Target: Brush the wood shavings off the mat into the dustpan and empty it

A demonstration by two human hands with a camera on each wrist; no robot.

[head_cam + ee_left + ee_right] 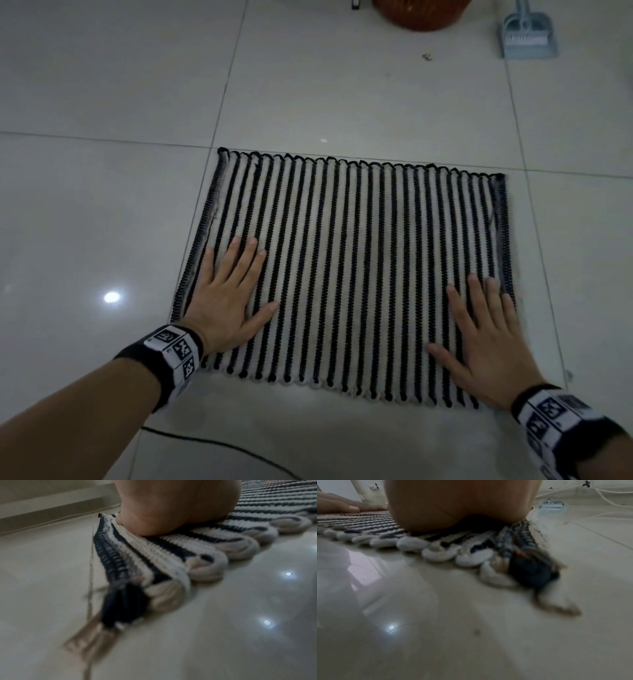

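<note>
A floor (102, 85) of large pale glossy tiles is seen, with a small bright light reflected in it. A mat (359, 274) with black and white stripes is laid flat on this floor, and its short edges are finished with small loops. The left hand (227, 294) is placed flat on the mat near the mat's left edge, at the side closest to the person, with the fingers straight and a little spread, so nothing is held by it. The right hand (486, 335) is placed in the same way near the mat's right edge, palm down and fingers straight. In the wrist views only the heel of each palm is seen, pressed on the mat's fringe; the fingers themselves are hidden there. A black and white marker band is worn on each wrist.

Well beyond the mat's far right corner, a light blue dustpan (529, 32) is lying on the floor, and a brush (525, 37) with white bristles is rested inside it. Beyond the far edge of the mat, a round orange-brown object (421, 13) is partly seen. A small dark speck (427, 57) is lying between this object and the dustpan. A thin black cable (219, 445) is stretched over the floor on the near side of the mat.
</note>
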